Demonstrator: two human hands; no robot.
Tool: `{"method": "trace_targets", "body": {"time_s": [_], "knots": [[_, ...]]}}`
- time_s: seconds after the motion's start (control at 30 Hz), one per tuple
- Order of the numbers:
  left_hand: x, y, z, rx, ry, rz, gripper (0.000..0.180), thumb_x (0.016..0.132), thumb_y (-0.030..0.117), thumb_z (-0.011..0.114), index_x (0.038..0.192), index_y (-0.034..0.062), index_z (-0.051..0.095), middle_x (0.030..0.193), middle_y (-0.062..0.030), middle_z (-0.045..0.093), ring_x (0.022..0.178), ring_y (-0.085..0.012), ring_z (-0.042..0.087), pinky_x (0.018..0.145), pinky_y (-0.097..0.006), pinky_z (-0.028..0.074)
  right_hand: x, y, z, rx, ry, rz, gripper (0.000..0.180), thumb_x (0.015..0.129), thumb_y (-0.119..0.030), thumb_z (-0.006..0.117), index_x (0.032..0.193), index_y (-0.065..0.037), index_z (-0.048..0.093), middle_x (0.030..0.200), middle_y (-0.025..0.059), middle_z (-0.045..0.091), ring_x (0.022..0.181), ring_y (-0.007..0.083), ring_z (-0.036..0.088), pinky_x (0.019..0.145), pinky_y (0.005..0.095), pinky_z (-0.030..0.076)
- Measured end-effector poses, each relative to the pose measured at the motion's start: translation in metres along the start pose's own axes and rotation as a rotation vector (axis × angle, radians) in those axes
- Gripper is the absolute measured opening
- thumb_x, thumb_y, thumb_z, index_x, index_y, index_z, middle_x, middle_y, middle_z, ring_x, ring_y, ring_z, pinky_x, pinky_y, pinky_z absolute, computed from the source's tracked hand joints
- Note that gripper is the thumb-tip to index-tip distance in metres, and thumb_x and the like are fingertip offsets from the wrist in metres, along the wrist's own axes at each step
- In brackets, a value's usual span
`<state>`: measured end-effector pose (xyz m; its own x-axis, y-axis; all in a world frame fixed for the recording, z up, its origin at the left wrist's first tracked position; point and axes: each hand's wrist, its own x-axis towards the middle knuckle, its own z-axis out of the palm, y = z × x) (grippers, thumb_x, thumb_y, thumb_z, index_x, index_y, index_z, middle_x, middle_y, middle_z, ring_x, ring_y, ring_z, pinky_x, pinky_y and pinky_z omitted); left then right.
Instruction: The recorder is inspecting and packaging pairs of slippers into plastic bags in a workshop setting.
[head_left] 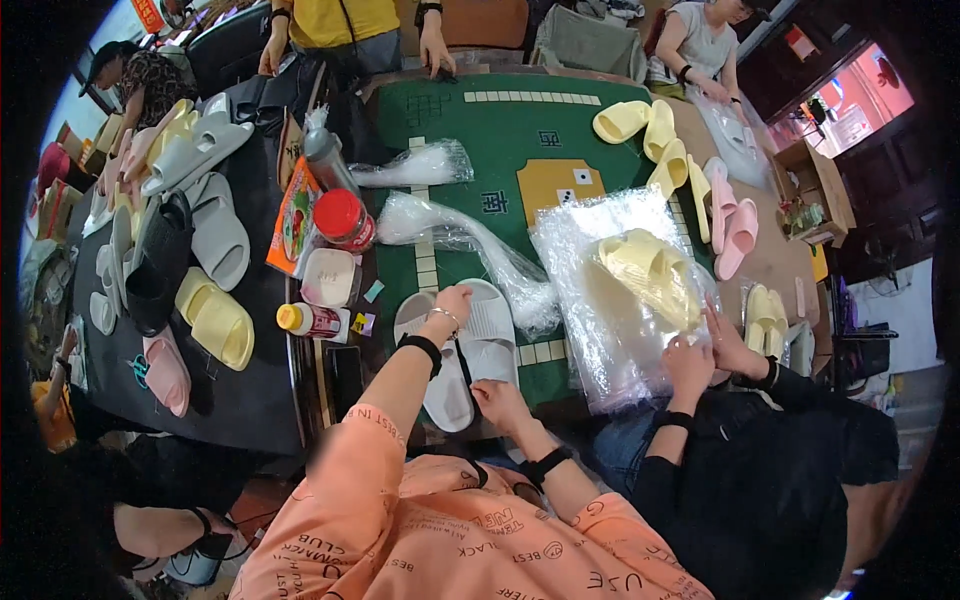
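A pair of pale grey-white slippers [447,397] lies on the green table in front of me, soles and straps partly hidden by my arms. My left hand [453,302] is closed over their upper part; what its fingers grip is hidden. Lower down, my right hand [500,405] is closed, its fingertips at the lower end of a thin black strip [463,362] that crosses the slippers. Clear plastic bags [500,262] lie bunched just beyond them. To the right, a co-worker's hands [690,370] touch a clear bag holding yellow slippers [650,275].
Grey, black, yellow and pink slippers [218,230] crowd the dark table at left. A red-lidded jar [343,218], a white tub [330,277] and a yellow-capped bottle [308,320] stand near my left arm. More yellow slippers [660,130] and pink slippers [738,235] sit at right.
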<state>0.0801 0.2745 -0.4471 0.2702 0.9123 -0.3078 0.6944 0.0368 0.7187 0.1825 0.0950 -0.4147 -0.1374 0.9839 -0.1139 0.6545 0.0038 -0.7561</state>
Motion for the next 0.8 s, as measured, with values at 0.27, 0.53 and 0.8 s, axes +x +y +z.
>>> {"method": "trace_targets", "body": {"time_s": [0.27, 0.53, 0.8], "knots": [[0.021, -0.008, 0.003, 0.216, -0.113, -0.033, 0.024, 0.079, 0.023, 0.045, 0.086, 0.0071, 0.062, 0.086, -0.0163, 0.059, 0.081, -0.0329, 0.056, 0.073, -0.037, 0.045, 0.045, -0.004, -0.012, -0.106, 0.135, -0.065, 0.015, 0.079, -0.013, 0.047, 0.088, -0.002, 0.052, 0.075, 0.0192, 0.055, 0.074, 0.0361, 0.052, 0.065, 0.0432, 0.042], [0.029, -0.010, -0.002, 0.191, -0.310, 0.003, 0.027, 0.078, 0.028, 0.048, 0.093, 0.0095, 0.061, 0.096, -0.0140, 0.058, 0.088, -0.0305, 0.056, 0.077, -0.035, 0.044, 0.064, 0.015, -0.012, -0.252, 0.003, -0.279, 0.012, 0.078, -0.014, 0.046, 0.084, -0.005, 0.052, 0.076, 0.0148, 0.058, 0.078, 0.0308, 0.053, 0.070, 0.0405, 0.040], [-0.017, 0.022, -0.031, -0.429, 0.027, -0.096, 0.022, 0.078, 0.023, 0.054, 0.084, 0.0039, 0.063, 0.082, -0.0084, 0.061, 0.073, -0.0163, 0.056, 0.065, -0.029, 0.043, 0.035, -0.018, -0.027, -0.150, 0.332, -0.085, 0.012, 0.073, -0.006, 0.055, 0.085, -0.003, 0.052, 0.076, 0.0120, 0.056, 0.072, 0.0287, 0.054, 0.063, 0.0370, 0.044]]}}
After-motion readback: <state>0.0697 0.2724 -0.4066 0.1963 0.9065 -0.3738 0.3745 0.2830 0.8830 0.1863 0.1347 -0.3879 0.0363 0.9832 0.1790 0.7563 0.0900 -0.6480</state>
